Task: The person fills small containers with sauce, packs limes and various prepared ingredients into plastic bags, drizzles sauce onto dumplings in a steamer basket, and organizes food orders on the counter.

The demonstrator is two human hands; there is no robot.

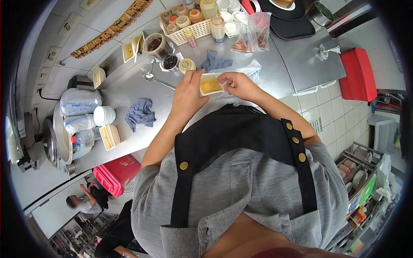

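A small white plastic container [200, 91] with yellow contents is held up in front of my apron, over the counter's near edge. My left hand [186, 92] is wrapped round its left side, thumb near the bottom edge. My right hand [236, 86] is closed at the container's right rim, fingertips pinched on the edge. Whether a thin lid or film is also between those fingers, I cannot tell. Just beyond the container stand a cream-coloured tub [187, 65] and a crumpled blue cloth [216, 61]. A clear plastic bag [253, 70] lies behind my right hand.
A metal spoon [160, 81] and another blue cloth [140, 114] lie on the steel counter [172, 118]. At the back are a basket [185, 38] of sauce bottles, a jar [155, 44] of dark liquid and a bag of food [254, 36]. Two people are in the background, lower left.
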